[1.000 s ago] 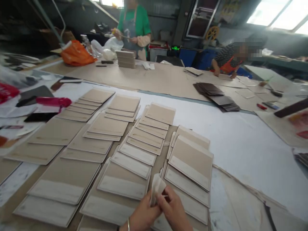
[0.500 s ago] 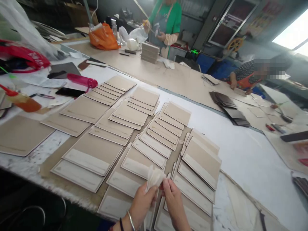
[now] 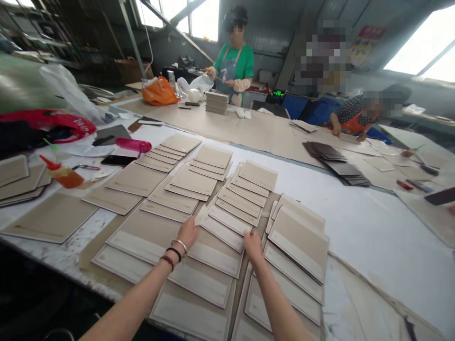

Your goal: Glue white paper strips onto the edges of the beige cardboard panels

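Left grip [image 3: 187, 232]: clenched on a slip [image 3: 201, 216] of white paper, pinched at the fingertips. The slip sticks out up and to the right of the fingers, just above the boards [image 3: 300, 239] and at the edge of one of them. The wrist carries a metal bangle and two cord bands. Right grip [image 3: 253, 246]: released, palm down, fingers stretched out flat where the middle row of boards meets the right row; it grasps nothing. The two grips are near each other but apart, with the slip between them and nearer the left. The boards are beige with a pale strip along one edge, laid in overlapping rows across the near surface [image 3: 355, 222]. To the left: a pink bottle [image 3: 130, 143], a phone [image 3: 117, 160] just beside it, and a squeeze bottle [image 3: 64, 175] with a red tip. Far side: an orange bag [image 3: 159, 92], a stack [image 3: 216, 102] of boards, dark sheets [image 3: 332, 156], a person in green [image 3: 234, 66] standing, and another person [image 3: 351, 121] bent over the surface.
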Motion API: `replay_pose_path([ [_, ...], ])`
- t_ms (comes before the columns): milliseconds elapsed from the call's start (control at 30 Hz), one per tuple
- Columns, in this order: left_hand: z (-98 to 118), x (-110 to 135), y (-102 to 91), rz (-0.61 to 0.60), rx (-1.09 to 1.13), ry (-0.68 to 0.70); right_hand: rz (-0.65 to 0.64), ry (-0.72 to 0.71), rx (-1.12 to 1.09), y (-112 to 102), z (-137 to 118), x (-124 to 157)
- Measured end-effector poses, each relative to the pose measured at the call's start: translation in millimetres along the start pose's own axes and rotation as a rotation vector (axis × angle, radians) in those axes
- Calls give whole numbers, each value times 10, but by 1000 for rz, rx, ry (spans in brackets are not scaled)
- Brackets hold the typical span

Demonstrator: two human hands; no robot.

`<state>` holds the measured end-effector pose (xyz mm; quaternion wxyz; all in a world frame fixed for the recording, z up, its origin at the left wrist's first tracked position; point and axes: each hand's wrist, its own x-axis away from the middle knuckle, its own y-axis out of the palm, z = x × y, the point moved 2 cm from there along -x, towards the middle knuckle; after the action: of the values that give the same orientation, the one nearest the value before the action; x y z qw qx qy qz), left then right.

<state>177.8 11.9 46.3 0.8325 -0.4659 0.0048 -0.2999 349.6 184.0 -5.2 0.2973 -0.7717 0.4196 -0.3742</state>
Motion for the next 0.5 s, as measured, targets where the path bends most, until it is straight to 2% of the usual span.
replay_pose_path([
  [167,146,-255,100,-77,-142,8,-32,85,-45,44,63,-127],
  [300,186,-412,182,-112,-231,27,12,147,-52,38,25,-118],
  [500,156,-625,256,-66,-298,20,78,174,26,105,63,-143],
])
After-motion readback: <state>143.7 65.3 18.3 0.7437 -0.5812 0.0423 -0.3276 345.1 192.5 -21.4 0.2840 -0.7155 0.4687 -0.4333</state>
